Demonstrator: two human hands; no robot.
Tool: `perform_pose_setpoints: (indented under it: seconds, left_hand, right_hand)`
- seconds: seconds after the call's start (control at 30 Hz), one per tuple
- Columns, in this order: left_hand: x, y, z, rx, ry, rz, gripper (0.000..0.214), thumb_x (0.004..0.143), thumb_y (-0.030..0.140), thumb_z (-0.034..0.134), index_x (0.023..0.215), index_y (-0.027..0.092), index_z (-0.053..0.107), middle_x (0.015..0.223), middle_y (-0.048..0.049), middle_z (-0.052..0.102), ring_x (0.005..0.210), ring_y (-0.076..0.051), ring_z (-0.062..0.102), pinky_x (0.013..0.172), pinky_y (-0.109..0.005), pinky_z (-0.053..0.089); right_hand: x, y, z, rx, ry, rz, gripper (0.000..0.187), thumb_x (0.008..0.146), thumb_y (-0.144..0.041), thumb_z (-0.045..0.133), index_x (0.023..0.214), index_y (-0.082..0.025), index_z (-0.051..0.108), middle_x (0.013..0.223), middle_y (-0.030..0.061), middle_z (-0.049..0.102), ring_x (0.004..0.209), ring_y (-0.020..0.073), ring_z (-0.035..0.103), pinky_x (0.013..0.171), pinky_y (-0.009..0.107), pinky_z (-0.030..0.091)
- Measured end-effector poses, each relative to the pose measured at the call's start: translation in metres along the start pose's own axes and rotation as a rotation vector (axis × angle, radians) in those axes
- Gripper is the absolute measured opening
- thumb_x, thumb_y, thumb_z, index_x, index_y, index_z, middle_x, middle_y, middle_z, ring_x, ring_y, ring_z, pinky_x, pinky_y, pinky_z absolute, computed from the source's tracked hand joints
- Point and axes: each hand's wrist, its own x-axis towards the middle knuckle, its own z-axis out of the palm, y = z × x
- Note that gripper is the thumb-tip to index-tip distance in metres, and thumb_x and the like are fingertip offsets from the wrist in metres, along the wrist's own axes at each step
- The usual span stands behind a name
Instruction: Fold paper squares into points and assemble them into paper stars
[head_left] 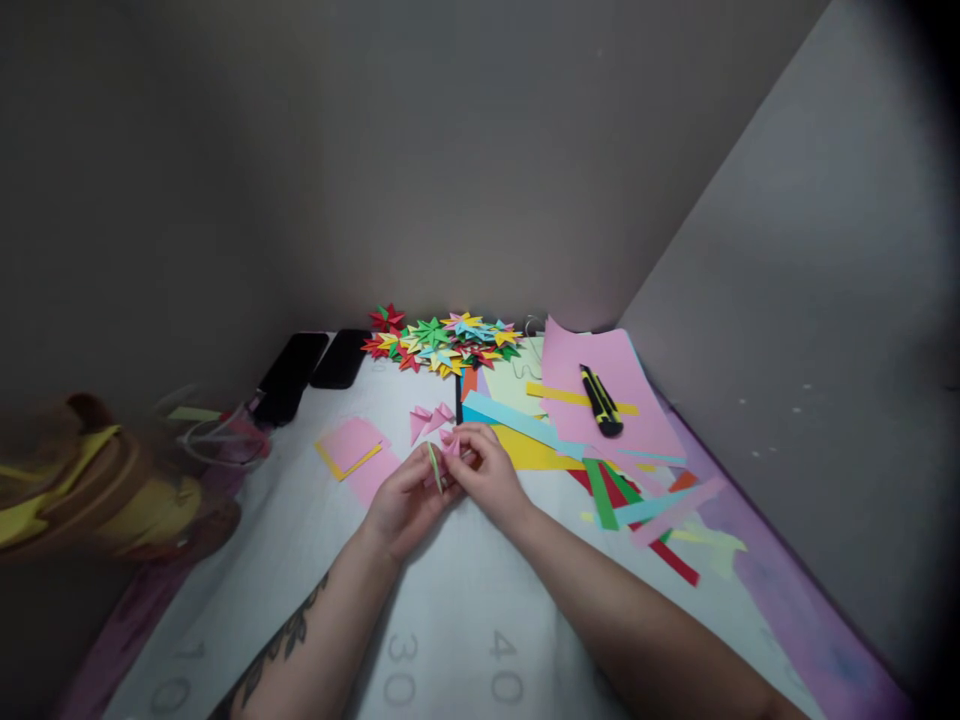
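Note:
My left hand (407, 503) and my right hand (491, 475) meet over the middle of the white sheet. Between their fingertips is a small origami piece (450, 444) in pink with a light green edge. The left fingers curl round its lower part, and the right thumb and fingers pinch it from the other side. Some of it is hidden by the fingers. Just beyond lie a few folded pink paper pieces (430, 420). Left of my hands are pink paper squares (351, 437) with a yellow strip (363, 463) on them.
Multicoloured paper stars (439, 340) are heaped at the back. A black-and-yellow box cutter (601, 400) rests on pink sheets (630, 370). Coloured strips (652, 510) are scattered at right. Two dark phones (339, 358) lie back left, near a blurred brown container (112, 490). Walls enclose the back and right.

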Motion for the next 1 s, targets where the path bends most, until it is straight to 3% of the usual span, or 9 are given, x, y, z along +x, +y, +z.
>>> perform_pose_setpoints:
  seconds: [0.07, 0.17, 0.23, 0.3, 0.4, 0.53, 0.67, 1.0]
  left_hand:
    - [-0.001, 0.0, 0.001, 0.021, 0.017, 0.013, 0.01, 0.083, 0.018, 0.056, 0.074, 0.017, 0.059, 0.079, -0.0023, 0.062, 0.083, -0.014, 0.06, 0.083, -0.03, 0.047]
    - [0.0, 0.003, 0.002, 0.114, 0.089, 0.1, 0.01, 0.08, 0.022, 0.062, 0.072, 0.017, 0.058, 0.085, -0.0032, 0.062, 0.086, -0.015, 0.059, 0.081, -0.029, 0.046]
    - [0.002, 0.005, -0.001, 0.26, 0.204, 0.229, 0.014, 0.078, 0.026, 0.064, 0.07, 0.017, 0.057, 0.084, -0.0022, 0.062, 0.08, -0.013, 0.057, 0.074, -0.025, 0.045]
    - [0.004, 0.006, -0.007, 0.475, 0.359, 0.365, 0.017, 0.077, 0.029, 0.064, 0.068, 0.017, 0.056, 0.068, 0.0019, 0.056, 0.064, -0.009, 0.05, 0.061, -0.019, 0.04]
    - [0.005, 0.008, -0.014, 0.761, 0.504, 0.436, 0.019, 0.077, 0.033, 0.063, 0.069, 0.017, 0.056, 0.057, 0.0053, 0.048, 0.053, -0.007, 0.041, 0.051, -0.018, 0.032]
    - [0.003, 0.006, -0.012, 0.898, 0.511, 0.418, 0.02, 0.076, 0.036, 0.061, 0.073, 0.017, 0.056, 0.059, 0.0052, 0.049, 0.052, -0.008, 0.042, 0.049, -0.019, 0.032]
    - [0.002, 0.001, -0.004, 0.884, 0.479, 0.388, 0.017, 0.074, 0.032, 0.063, 0.077, 0.018, 0.054, 0.062, 0.0051, 0.052, 0.054, -0.008, 0.046, 0.051, -0.019, 0.035]
    - [0.001, -0.002, 0.0, 0.919, 0.461, 0.321, 0.017, 0.072, 0.03, 0.064, 0.074, 0.018, 0.052, 0.058, 0.0059, 0.051, 0.048, -0.008, 0.042, 0.046, -0.019, 0.033]
  right_hand:
    - [0.0, -0.001, -0.002, 0.059, -0.006, 0.001, 0.002, 0.075, -0.019, 0.063, 0.075, -0.021, 0.064, 0.099, 0.0053, 0.059, 0.098, 0.0198, 0.055, 0.089, 0.035, 0.044]
    - [0.0, -0.002, -0.006, 0.151, 0.081, 0.006, 0.004, 0.076, -0.02, 0.062, 0.072, -0.021, 0.062, 0.088, 0.0035, 0.061, 0.091, 0.0185, 0.057, 0.085, 0.034, 0.045]
    - [0.0, -0.002, -0.007, 0.231, 0.128, 0.063, 0.006, 0.078, -0.023, 0.061, 0.073, -0.02, 0.06, 0.08, 0.0019, 0.061, 0.081, 0.0171, 0.058, 0.077, 0.032, 0.047]
    - [-0.001, -0.002, -0.006, 0.29, 0.129, 0.136, 0.008, 0.079, -0.027, 0.061, 0.075, -0.02, 0.06, 0.076, 0.001, 0.061, 0.074, 0.016, 0.058, 0.07, 0.029, 0.047]
    - [-0.003, 0.0, -0.004, 0.278, 0.088, 0.19, 0.009, 0.08, -0.029, 0.058, 0.081, -0.02, 0.063, 0.078, 0.0012, 0.062, 0.07, 0.0152, 0.058, 0.064, 0.027, 0.047]
    - [-0.005, 0.003, -0.001, 0.235, 0.077, 0.189, 0.014, 0.083, -0.028, 0.055, 0.09, -0.021, 0.064, 0.088, 0.0037, 0.063, 0.077, 0.016, 0.06, 0.065, 0.026, 0.048]
    - [-0.004, 0.003, 0.002, 0.34, 0.13, 0.195, 0.018, 0.081, -0.028, 0.059, 0.097, -0.021, 0.058, 0.082, 0.0015, 0.061, 0.072, 0.0136, 0.059, 0.064, 0.025, 0.049]
    - [-0.004, -0.01, 0.001, 0.38, 0.082, 0.211, 0.017, 0.076, -0.029, 0.064, 0.089, -0.021, 0.057, 0.072, -0.0009, 0.06, 0.063, 0.0127, 0.059, 0.06, 0.025, 0.05]
